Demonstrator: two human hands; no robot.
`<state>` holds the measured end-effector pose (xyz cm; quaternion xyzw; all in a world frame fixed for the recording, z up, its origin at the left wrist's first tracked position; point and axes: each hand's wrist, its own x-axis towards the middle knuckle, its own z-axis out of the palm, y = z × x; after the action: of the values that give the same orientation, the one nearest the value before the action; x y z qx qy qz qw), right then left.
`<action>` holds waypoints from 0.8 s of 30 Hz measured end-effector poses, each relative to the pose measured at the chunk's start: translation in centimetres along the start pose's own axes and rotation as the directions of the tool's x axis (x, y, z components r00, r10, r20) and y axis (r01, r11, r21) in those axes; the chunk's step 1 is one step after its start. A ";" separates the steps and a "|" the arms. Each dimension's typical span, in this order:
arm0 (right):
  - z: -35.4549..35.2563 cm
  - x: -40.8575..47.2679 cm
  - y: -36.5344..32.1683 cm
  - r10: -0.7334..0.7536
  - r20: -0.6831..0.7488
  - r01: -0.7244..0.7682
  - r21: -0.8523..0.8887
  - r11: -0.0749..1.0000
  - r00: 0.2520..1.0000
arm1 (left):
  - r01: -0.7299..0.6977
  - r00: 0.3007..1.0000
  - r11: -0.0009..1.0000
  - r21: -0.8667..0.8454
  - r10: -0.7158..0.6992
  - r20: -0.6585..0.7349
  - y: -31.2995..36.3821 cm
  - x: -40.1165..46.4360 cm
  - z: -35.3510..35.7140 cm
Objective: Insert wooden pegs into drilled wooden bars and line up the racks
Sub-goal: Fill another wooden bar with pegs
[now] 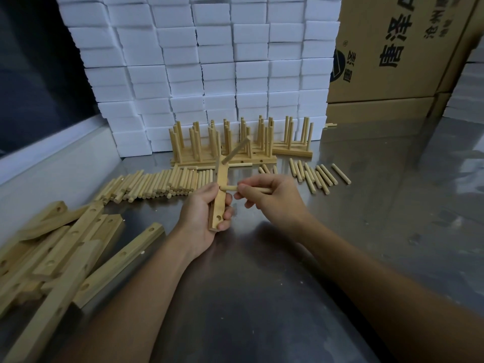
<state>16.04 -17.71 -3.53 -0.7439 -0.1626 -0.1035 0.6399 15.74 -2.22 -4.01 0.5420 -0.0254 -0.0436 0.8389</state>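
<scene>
My left hand (203, 216) grips a drilled wooden bar (219, 203) held upright over the steel table. One peg (237, 150) sticks out of the bar's upper end, slanting up to the right. My right hand (269, 197) pinches a second peg (230, 188) whose tip is at a hole in the bar's middle. More pegs seem to lie in that hand. Finished racks (222, 142) with upright pegs stand in a row at the back. Loose pegs lie in a pile on the left (157, 184) and scattered on the right (317, 174).
A heap of drilled bars (60, 247) lies at the left front of the steel table (392, 205). White foam blocks (209, 61) are stacked behind the racks, and cardboard boxes (392, 61) stand at the back right.
</scene>
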 end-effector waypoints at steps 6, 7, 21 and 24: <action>-0.6 0.6 -0.5 -0.317 0.117 0.333 -0.490 0.806 0.941 | -0.046 0.999 0.994 0.103 0.046 -0.004 -0.3 0.0 0.1; -0.7 0.7 -0.7 -0.356 0.152 0.381 -0.518 0.766 0.922 | -0.058 0.998 0.991 0.123 0.059 -0.006 -0.4 0.0 0.1; 0.0 0.5 -0.8 -0.391 0.265 0.449 -0.728 0.518 0.881 | -0.086 0.990 0.959 0.270 0.113 -0.086 -1.0 0.3 0.3; 0.4 0.4 -0.6 -0.359 0.140 0.350 -0.694 0.629 0.923 | -0.084 0.989 0.954 0.287 0.116 -0.095 -1.1 0.3 0.3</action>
<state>16.12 -17.22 -2.87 -0.8841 -0.2496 -0.2856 0.2728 15.98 -2.99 -4.93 0.6556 -0.0121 0.0332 0.7542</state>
